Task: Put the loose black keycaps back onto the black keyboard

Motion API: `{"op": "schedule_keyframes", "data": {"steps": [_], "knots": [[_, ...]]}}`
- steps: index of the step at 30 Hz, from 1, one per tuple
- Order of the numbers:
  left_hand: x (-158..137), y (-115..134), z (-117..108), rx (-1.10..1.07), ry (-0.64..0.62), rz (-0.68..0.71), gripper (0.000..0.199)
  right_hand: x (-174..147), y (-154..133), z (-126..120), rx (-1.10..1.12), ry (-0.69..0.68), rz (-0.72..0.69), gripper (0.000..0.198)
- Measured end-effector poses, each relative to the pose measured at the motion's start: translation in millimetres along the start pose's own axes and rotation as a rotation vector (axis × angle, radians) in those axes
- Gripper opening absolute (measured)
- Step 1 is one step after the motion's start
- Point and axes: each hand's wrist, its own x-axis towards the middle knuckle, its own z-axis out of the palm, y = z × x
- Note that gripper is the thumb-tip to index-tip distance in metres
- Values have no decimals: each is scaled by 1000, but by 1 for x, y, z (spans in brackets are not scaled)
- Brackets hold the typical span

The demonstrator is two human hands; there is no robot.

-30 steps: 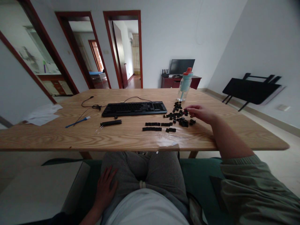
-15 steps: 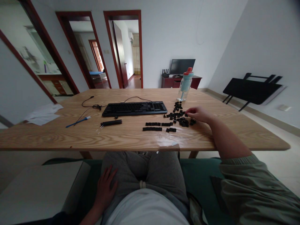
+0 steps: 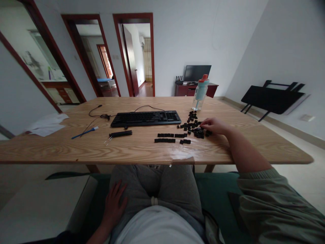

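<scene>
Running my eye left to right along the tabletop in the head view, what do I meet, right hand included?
Crumpled white sheet → blue-handled brush → long black rod-like piece → two rows of small black keycaps → right hand. Items overlapping these are left out.

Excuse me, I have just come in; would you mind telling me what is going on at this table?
A seated person has their right hand at a loose pile of small black pieces that look like keycaps; whether it grips one is too small to tell. The left hand rests on the thigh. Other such pieces lie in two broken rows nearer the person. A black keyboard lies left of the pile, and a bottle stands behind it.
</scene>
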Motion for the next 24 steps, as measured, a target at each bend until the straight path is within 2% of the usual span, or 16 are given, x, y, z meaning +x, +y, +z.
{"op": "schedule_keyframes", "data": {"steps": [5,8,12,16,20,22,24], "knots": [[1,2,-1,-7,11,-3,47,-1,2,-2,-123,127,50,22],[1,3,-2,-13,4,-6,46,1,3,-1,-217,102,3,26],[2,5,-3,-24,2,-40,46,1,1,-1,-244,73,-2,14],[2,5,-4,-35,4,-29,47,-1,-1,-2,-193,91,54,7],[3,4,-4,-37,3,-23,47,-3,-5,-1,-130,146,72,11],[3,4,-4,-37,8,-19,47,-4,-9,-1,-3,163,82,19],[2,5,-4,-32,3,-19,46,-7,-14,-4,218,157,64,29]]}}
